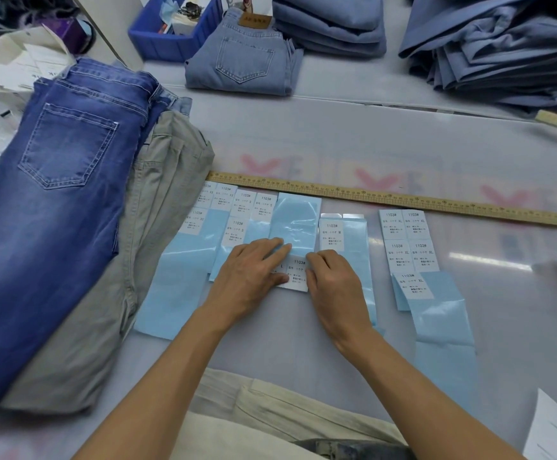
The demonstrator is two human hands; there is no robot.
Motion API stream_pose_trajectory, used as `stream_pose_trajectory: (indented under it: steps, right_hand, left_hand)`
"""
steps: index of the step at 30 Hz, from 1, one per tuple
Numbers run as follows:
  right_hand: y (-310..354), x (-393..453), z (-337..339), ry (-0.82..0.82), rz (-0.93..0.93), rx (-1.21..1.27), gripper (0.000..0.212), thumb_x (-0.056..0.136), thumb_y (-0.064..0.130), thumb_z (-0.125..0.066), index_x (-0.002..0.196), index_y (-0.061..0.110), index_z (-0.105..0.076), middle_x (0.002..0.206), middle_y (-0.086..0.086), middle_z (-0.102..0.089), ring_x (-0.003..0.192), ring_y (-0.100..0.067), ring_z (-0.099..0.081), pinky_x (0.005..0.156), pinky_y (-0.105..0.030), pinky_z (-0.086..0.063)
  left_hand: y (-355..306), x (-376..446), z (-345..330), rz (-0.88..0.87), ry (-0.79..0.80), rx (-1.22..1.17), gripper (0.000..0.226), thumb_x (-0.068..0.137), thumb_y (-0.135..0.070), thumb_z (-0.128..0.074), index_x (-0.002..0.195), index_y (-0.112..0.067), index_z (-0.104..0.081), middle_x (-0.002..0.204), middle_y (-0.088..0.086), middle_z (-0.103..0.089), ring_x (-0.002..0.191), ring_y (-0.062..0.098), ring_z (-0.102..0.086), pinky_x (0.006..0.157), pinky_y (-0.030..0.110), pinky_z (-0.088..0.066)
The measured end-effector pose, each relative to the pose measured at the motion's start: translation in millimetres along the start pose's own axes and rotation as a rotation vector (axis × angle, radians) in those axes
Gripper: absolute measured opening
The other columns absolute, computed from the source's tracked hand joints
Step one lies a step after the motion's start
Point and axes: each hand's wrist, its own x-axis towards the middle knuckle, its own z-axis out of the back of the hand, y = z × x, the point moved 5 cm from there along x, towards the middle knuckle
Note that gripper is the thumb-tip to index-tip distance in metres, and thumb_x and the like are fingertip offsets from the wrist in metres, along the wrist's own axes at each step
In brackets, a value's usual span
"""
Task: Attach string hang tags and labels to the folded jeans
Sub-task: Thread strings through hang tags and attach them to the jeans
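Several light-blue backing strips with white size labels lie in a row below a wooden ruler (403, 199). My left hand (253, 270) lies flat over the middle strip (298, 224), its fingers pressing the strip's lower end. My right hand (333, 280) has curled fingers at the right edge of a white "1103#" label (296, 275) between both hands. Folded dark-blue jeans (54, 200) lie at the left on khaki trousers (157, 210). A folded light-blue pair (247, 58) lies at the back.
A blue plastic bin (170, 38) stands at the back left beside paper hang tags (21, 61). Stacks of folded denim (330, 24) and blue fabric (502, 51) fill the back right. A white sheet (556, 429) lies at the front right corner.
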Motion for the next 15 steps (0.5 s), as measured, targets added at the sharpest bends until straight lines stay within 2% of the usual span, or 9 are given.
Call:
stream_pose_trajectory:
  steps: [4, 7, 12, 15]
  right_hand:
    - [-0.1, -0.8, -2.0, -0.003, 0.003, -0.009, 0.016, 0.085, -0.005, -0.072, 0.100, 0.001, -0.068, 0.093, -0.014, -0.064, 0.080, -0.031, -0.061, 0.062, -0.042, -0.056]
    - [1.6, 0.2, -0.5, -0.015, 0.003, 0.004, 0.010, 0.084, -0.004, -0.072, 0.090, 0.002, -0.067, 0.092, -0.012, -0.061, 0.082, -0.029, -0.057, 0.062, -0.039, -0.053]
    - [-11.2, -2.6, 9.5, 0.058, -0.124, 0.274, 0.009, 0.088, 0.004, -0.070, 0.091, 0.012, -0.067, 0.097, 0.003, -0.054, 0.094, -0.016, -0.052, 0.081, -0.027, -0.046]
    - [-18.6, -11.7, 32.8, 0.113, -0.229, 0.398, 0.012, 0.088, 0.007, -0.072, 0.088, 0.018, -0.066, 0.097, 0.007, -0.054, 0.092, -0.009, -0.054, 0.080, -0.022, -0.045]
  left_hand:
    - [1.5, -0.3, -1.4, 0.006, 0.009, 0.002, 0.062, 0.081, -0.022, -0.085, 0.136, -0.007, -0.063, 0.139, 0.014, -0.062, 0.126, 0.035, -0.061, 0.099, 0.048, -0.049]
    - [4.0, 1.4, -2.3, 0.004, 0.031, 0.000, 0.067, 0.082, -0.026, -0.083, 0.142, -0.009, -0.058, 0.143, 0.011, -0.059, 0.129, 0.032, -0.058, 0.102, 0.046, -0.046]
    - [15.3, 6.0, -4.1, -0.013, 0.109, -0.003, 0.069, 0.090, -0.045, -0.072, 0.150, -0.023, -0.049, 0.159, -0.001, -0.041, 0.145, 0.023, -0.041, 0.116, 0.038, -0.030]
    - [18.4, 8.5, -5.4, -0.023, 0.191, 0.024, 0.078, 0.089, -0.055, -0.068, 0.155, -0.027, -0.040, 0.164, -0.004, -0.031, 0.150, 0.020, -0.032, 0.119, 0.035, -0.023]
